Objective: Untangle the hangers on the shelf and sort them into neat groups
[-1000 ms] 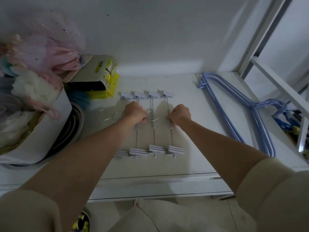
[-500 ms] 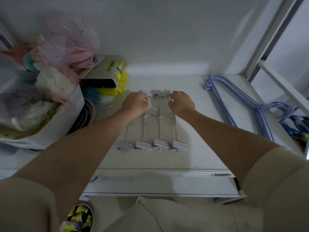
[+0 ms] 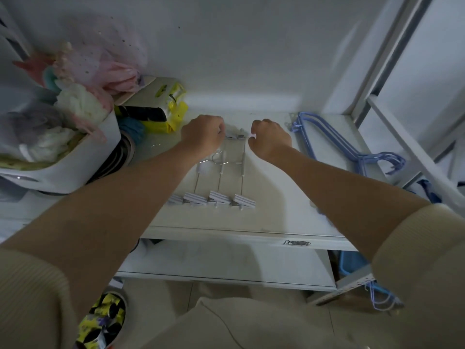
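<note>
Several white clip hangers (image 3: 219, 182) lie side by side on the white shelf (image 3: 276, 217), their metal rods running away from me and their near clips in a row. My left hand (image 3: 203, 136) and my right hand (image 3: 269, 140) are both closed at the far ends of these hangers, pinching the far clips, which are mostly hidden under my fingers. A stack of blue wire hangers (image 3: 334, 144) lies on the right side of the shelf, apart from both hands.
A white bin (image 3: 75, 162) stuffed with cloth and tulle stands at the left, with a yellow packet (image 3: 171, 107) behind it. The white wall closes the back. A white frame post (image 3: 392, 79) rises at the right. A lower shelf (image 3: 226, 263) shows below.
Both hands have moved from the middle of the clip hangers, near the hooks, to their far clip ends. The head view has shifted, so the shelf sits lower in frame.
</note>
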### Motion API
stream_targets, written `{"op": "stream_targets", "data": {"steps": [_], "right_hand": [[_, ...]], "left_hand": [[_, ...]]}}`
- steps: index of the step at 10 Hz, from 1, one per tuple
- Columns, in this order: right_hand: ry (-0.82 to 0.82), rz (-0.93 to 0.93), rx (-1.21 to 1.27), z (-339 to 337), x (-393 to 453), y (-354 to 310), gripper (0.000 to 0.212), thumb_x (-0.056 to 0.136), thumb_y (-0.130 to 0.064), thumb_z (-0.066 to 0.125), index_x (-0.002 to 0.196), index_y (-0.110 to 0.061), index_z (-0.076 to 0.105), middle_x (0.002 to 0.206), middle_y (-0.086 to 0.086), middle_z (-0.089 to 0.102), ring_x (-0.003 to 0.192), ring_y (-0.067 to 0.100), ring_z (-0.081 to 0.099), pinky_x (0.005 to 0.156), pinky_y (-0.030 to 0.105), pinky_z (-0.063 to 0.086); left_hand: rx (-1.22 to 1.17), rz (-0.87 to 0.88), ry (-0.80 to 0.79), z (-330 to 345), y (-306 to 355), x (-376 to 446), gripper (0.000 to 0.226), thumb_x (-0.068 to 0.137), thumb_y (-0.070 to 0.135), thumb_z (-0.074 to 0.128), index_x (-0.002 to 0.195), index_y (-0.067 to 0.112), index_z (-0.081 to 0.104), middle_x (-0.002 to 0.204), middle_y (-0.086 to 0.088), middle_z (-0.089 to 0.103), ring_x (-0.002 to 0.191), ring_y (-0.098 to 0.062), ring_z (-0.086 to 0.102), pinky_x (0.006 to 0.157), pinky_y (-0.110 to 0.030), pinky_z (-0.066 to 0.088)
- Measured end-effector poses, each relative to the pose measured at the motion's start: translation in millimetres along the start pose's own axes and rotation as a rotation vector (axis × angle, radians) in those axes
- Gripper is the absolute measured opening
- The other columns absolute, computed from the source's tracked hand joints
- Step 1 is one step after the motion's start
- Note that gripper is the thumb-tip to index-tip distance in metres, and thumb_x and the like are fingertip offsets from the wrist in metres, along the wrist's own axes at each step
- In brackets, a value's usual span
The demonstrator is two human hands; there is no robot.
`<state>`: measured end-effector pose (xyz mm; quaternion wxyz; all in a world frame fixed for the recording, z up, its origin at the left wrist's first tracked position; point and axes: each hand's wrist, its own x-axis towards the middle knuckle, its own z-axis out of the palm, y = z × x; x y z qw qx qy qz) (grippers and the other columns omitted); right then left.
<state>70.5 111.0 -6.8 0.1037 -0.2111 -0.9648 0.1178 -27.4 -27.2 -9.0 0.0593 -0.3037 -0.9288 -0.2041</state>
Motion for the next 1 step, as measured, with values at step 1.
{"op": "stream_targets", "data": {"steps": [1], "right_hand": [[-0.003, 0.010, 0.045, -4.5, -10.1, 2.5, 0.028, 0.090, -0.018, 0.047, 0.112, -0.010, 0.061, 0.114, 0.012, 0.060, 0.108, 0.032, 0.057, 0.081, 0.036, 0.048]], "left_hand": [[-0.046, -0.039, 0.002, -3.4, 9.8, -9.4, 0.018, 0.083, 0.026, 0.051, 0.091, 0.028, 0.067, 0.100, 0.003, 0.071, 0.098, -0.026, 0.065, 0.074, -0.031, 0.048]]}}
